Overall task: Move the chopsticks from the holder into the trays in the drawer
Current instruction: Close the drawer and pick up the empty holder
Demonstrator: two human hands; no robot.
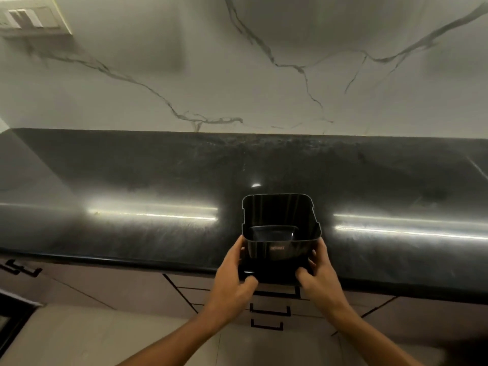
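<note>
Black holder (280, 228) sits between both hands, near counter (132, 180) front edge. Left hand (233, 276) fingers wrap left side, right hand (318, 276) fingers wrap right side, both gripping. Holder bottom dark, hard to see. Small label blurry.

Black square holder (281, 241), upright on counter edge

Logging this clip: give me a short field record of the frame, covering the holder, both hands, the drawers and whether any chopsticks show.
holder: black square holder, upright at the front edge of the dark countertop
contents: no chopsticks visible inside
left hand: left hand grips the holder's left side
right hand: right hand grips its right side
drawers: drawers below the counter, shut
trays: not in view
</note>
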